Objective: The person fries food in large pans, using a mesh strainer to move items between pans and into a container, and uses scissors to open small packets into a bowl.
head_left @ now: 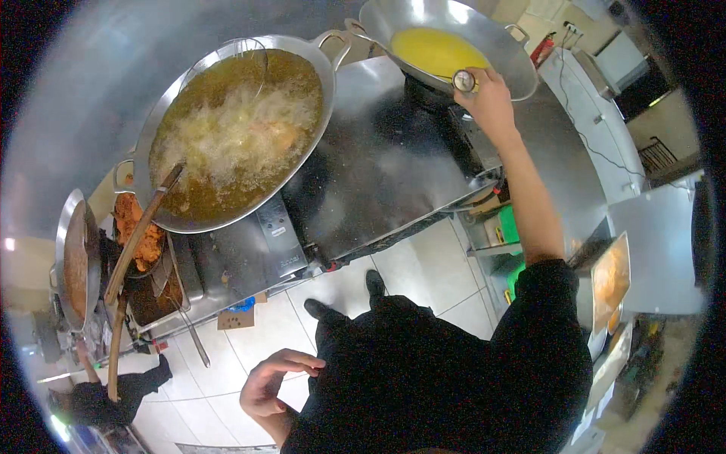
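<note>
My right hand point(488, 98) reaches over the near rim of a wide metal wok point(522, 64) of clear yellow oil point(439, 51). Its fingers are closed around a small round dial thermometer point(463, 81), metal-rimmed with a pale face; any stem below is hidden. Lower down, near my dark clothing, my left hand point(272, 382) hangs loosely bent and holds nothing. Further left a large wok point(327, 91) is full of bubbling brownish oil point(234, 129) with food frying in it. A wire skimmer point(265, 64) dips into its far side.
A wooden-handled tool point(140, 238) leans on the large wok's rim. Fried pieces point(144, 234) fill a container on the left, beside another wok point(78, 261). Another person point(113, 393) stands at lower left. A tray of orange food point(610, 276) is at right, above green items point(508, 227).
</note>
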Demonstrator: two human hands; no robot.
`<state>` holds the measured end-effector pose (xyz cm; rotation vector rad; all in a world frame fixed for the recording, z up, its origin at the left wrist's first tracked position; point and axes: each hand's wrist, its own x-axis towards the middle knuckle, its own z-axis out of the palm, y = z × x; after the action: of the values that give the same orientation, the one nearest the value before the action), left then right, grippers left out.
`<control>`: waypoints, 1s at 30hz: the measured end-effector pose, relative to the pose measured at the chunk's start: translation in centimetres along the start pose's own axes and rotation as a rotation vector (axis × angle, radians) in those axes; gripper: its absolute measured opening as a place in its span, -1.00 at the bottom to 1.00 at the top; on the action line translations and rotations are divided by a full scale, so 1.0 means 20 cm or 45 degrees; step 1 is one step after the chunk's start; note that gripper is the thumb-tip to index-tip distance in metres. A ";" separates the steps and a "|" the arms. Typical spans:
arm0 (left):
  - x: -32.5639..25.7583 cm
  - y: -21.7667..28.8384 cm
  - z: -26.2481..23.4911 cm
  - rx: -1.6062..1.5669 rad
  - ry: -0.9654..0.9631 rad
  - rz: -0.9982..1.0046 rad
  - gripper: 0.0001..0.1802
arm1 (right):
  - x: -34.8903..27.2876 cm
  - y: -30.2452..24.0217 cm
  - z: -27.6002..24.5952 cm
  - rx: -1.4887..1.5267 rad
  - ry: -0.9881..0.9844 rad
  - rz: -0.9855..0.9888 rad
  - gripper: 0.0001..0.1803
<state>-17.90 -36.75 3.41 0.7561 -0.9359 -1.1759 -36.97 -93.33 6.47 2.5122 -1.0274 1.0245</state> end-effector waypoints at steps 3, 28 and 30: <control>0.05 -0.01 0.06 0.059 0.067 0.025 -0.28 | 0.02 0.02 0.04 0.043 -0.067 0.029 -0.52; -0.58 0.87 -1.37 1.071 0.930 -0.024 -0.17 | -1.05 -3.49 -0.10 0.911 -1.675 -0.573 -0.45; -0.38 0.82 -1.41 1.180 0.944 0.244 -0.24 | -0.92 -3.44 -0.18 0.666 -1.568 -0.522 -0.45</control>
<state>13.51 -25.15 4.15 1.6518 -0.8521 -0.1674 -0.84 -32.16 -0.79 3.5788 -0.3396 -0.5913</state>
